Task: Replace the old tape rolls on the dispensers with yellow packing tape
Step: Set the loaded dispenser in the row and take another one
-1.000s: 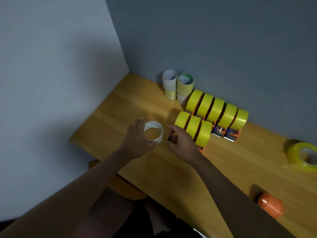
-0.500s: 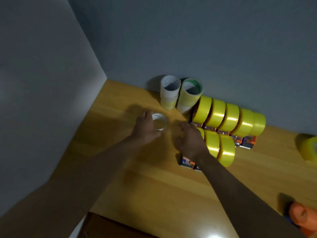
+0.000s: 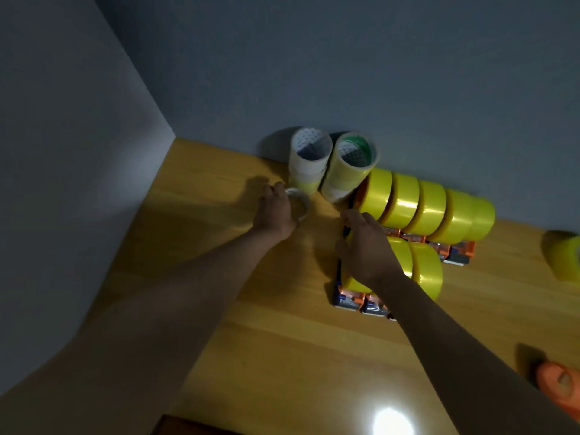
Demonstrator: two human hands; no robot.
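Note:
My left hand (image 3: 274, 210) grips a white, nearly empty old tape core (image 3: 300, 203), holding it low by the wooden table (image 3: 219, 252) just in front of two stacks of used cores (image 3: 332, 166) at the back wall. My right hand (image 3: 365, 249) rests on the leftmost yellow roll (image 3: 353, 282) of a front row of dispensers (image 3: 361, 301). Behind it stands a back row of several dispensers loaded with yellow tape (image 3: 426, 211).
A loose yellow roll (image 3: 565, 259) lies at the right edge of the table. An orange dispenser (image 3: 558, 387) sits at the lower right. Walls close off the back and left. A bright reflection marks the near table surface.
My left hand has carried the white core away from me toward the stacks at the back. My right hand has stayed on the front-row roll. The view has shifted forward.

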